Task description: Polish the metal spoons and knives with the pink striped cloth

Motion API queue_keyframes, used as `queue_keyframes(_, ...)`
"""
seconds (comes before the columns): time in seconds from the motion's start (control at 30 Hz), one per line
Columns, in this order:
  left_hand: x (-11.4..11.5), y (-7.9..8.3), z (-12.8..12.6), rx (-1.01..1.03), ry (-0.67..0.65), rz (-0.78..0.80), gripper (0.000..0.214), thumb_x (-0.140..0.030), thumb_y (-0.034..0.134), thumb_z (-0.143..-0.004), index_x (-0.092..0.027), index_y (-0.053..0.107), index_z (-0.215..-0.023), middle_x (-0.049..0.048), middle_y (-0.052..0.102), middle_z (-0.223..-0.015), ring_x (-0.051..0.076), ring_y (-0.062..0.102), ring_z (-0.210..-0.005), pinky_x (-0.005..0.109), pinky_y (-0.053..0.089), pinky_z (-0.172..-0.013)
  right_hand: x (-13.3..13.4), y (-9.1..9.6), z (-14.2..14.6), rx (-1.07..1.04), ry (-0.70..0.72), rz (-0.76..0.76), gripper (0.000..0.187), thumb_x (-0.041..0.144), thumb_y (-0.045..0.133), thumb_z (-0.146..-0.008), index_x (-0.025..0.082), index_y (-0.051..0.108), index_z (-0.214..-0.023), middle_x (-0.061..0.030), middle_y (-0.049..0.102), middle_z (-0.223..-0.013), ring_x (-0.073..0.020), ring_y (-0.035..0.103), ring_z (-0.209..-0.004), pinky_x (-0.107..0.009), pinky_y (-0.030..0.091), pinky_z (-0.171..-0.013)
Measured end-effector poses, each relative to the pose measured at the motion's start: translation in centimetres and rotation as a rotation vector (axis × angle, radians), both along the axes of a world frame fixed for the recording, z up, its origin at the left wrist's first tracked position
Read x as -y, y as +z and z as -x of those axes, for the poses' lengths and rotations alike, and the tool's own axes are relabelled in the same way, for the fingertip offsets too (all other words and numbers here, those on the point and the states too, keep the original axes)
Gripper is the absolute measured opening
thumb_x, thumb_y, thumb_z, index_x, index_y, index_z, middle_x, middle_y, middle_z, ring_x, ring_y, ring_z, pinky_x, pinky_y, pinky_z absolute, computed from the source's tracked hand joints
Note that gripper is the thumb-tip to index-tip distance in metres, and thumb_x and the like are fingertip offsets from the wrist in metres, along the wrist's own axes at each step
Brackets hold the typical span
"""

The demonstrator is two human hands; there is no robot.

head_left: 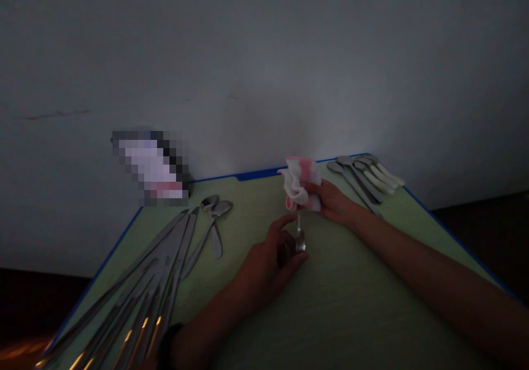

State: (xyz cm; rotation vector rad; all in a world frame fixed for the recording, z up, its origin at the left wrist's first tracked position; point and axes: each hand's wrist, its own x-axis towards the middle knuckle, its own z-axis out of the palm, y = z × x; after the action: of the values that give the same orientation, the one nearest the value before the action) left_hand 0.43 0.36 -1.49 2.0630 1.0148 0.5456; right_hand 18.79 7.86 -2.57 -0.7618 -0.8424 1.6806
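My right hand (pixel 330 198) is closed on a bunched pink-and-white cloth (pixel 303 183) above the middle of the table. A slim, shiny metal piece of cutlery (pixel 301 240) hangs down from under the cloth, its upper end hidden in the folds. My left hand (pixel 281 254) is curled around the lower end, with the thumb below and the index finger near the stem. Which kind of cutlery it is I cannot tell, since only the lower part shows.
Several long table knives (pixel 165 282) lie fanned at the left, beside two crossed spoons (pixel 217 210). At the far right rest more spoons (pixel 351 174) and white-handled cutlery (pixel 376 177). A blurred-out device (pixel 151 163) leans against the wall (pixel 264 83) behind the blue-edged green table (pixel 351 304).
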Motion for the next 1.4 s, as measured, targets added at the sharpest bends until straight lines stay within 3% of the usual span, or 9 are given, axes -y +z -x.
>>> queue_keyframes(0.17, 0.0, 0.6, -0.1, -0.052, -0.030, -0.006, 0.062, -0.023, 0.051, -0.084, -0.023, 0.016, -0.134, -0.0029, 0.057, -0.079, 0.009, 0.052, -0.056, 0.022, 0.044, -0.058, 0.0, 0.1, 0.0, -0.012, 0.000, 0.004, 0.018, 0.019, 0.065, -0.065, 0.014, 0.062, -0.081, -0.0024, 0.065, -0.073, -0.0118, 0.058, -0.061, -0.026, 0.050, -0.060)
queue_keyframes(0.43, 0.0, -0.3, -0.1, -0.095, -0.025, -0.059, 0.066, -0.026, 0.050, -0.085, -0.027, 0.012, -0.139, -0.0043, 0.060, -0.075, 0.010, 0.055, -0.058, 0.022, 0.045, -0.059, -0.3, -0.6, -0.2, 0.012, 0.021, -0.026, 0.020, 0.020, 0.064, -0.067, 0.015, 0.062, -0.086, -0.0027, 0.067, -0.077, -0.0125, 0.059, -0.062, -0.026, 0.050, -0.061)
queue_keyframes(0.63, 0.1, -0.1, -0.1, -0.158, -0.066, -0.099, 0.054, -0.024, 0.046, -0.086, -0.026, 0.023, -0.135, -0.0021, 0.063, -0.082, 0.011, 0.057, -0.064, 0.024, 0.045, -0.062, -0.5, -0.9, -0.3, 0.024, -0.009, -0.031, 0.019, 0.019, 0.065, -0.067, 0.015, 0.063, -0.086, -0.0044, 0.067, -0.081, -0.0132, 0.060, -0.067, -0.026, 0.049, -0.064)
queue_keyframes(0.87, 0.2, -0.1, -0.1, -0.192, -0.051, -0.129, 0.053, -0.023, 0.046, -0.086, -0.024, 0.023, -0.134, -0.0018, 0.064, -0.083, 0.012, 0.058, -0.066, 0.025, 0.046, -0.062, -0.6, -1.0, -0.4, 0.061, -0.010, -0.021, 0.020, 0.020, 0.065, -0.067, 0.015, 0.064, -0.086, -0.0040, 0.067, -0.080, -0.0119, 0.059, -0.065, -0.026, 0.048, -0.064)
queue_keyframes(1.07, 0.3, 0.0, -0.2, -0.232, -0.076, -0.168, 0.045, -0.023, 0.043, -0.088, -0.026, 0.030, -0.131, -0.0035, 0.064, -0.079, 0.012, 0.059, -0.064, 0.024, 0.045, -0.060, -0.7, -0.8, 0.1, 0.077, -0.146, 0.014, 0.016, 0.020, 0.065, -0.064, 0.016, 0.063, -0.080, -0.0013, 0.066, -0.074, -0.0112, 0.057, -0.061, -0.026, 0.047, -0.063)
queue_keyframes(1.2, 0.6, 0.0, -0.3, -0.313, -0.069, -0.268, 0.049, -0.027, 0.045, -0.087, -0.026, 0.027, -0.132, -0.0012, 0.063, -0.088, 0.015, 0.060, -0.071, 0.029, 0.046, -0.064, -0.5, -1.2, 1.1, 0.081, -0.311, 0.031, 0.008, 0.020, 0.061, -0.066, 0.018, 0.063, -0.074, 0.0001, 0.065, -0.073, -0.0119, 0.057, -0.063, -0.027, 0.046, -0.067)
queue_keyframes(1.3, 0.6, -0.1, -0.5, -0.435, -0.051, -0.386, 0.043, -0.031, 0.044, -0.087, -0.028, 0.033, -0.129, 0.0021, 0.060, -0.099, 0.019, 0.060, -0.079, 0.032, 0.047, -0.064, 0.0, -1.4, 1.5, 0.120, -0.282, -0.062, 0.015, 0.024, 0.062, -0.067, 0.018, 0.063, -0.081, -0.0016, 0.066, -0.080, -0.0143, 0.059, -0.071, -0.030, 0.046, -0.074)
queue_keyframes(1.4, 0.6, -0.1, -0.5, -0.508, -0.049, -0.439, 0.034, -0.030, 0.038, -0.090, -0.029, 0.039, -0.125, 0.0023, 0.059, -0.097, 0.018, 0.060, -0.078, 0.030, 0.046, -0.062, 0.3, -1.4, 1.5, 0.131, -0.215, -0.130, 0.025, 0.026, 0.065, -0.065, 0.017, 0.063, -0.088, -0.0031, 0.067, -0.087, -0.0161, 0.060, -0.078, -0.033, 0.045, -0.080)
